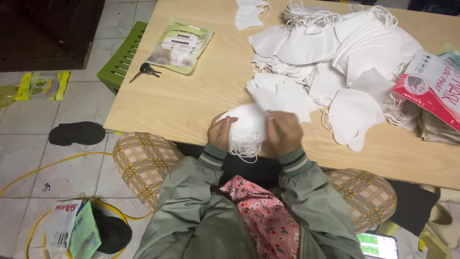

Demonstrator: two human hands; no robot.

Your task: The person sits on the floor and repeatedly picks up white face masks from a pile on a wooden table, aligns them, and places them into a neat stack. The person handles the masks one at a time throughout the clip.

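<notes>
Left hand: your left hand (221, 132) cups the side of a small stack of white masks (245, 125), fingers closed on it.
Right hand: your right hand (283, 133) grips the stack's other side, fingers curled shut on it.
Stack: held at the near edge of the counter (191, 100), ear loops dangling below.
Mask pile (335, 57): loose white masks, just beyond your hands.
Keys (145, 71): far left, beside a green packet (181, 45).
Red packet (431, 86): right edge.

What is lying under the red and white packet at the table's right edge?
Under the red and white packet lie white masks with ear loops and more flat packets. The rest beneath is covered.
</notes>
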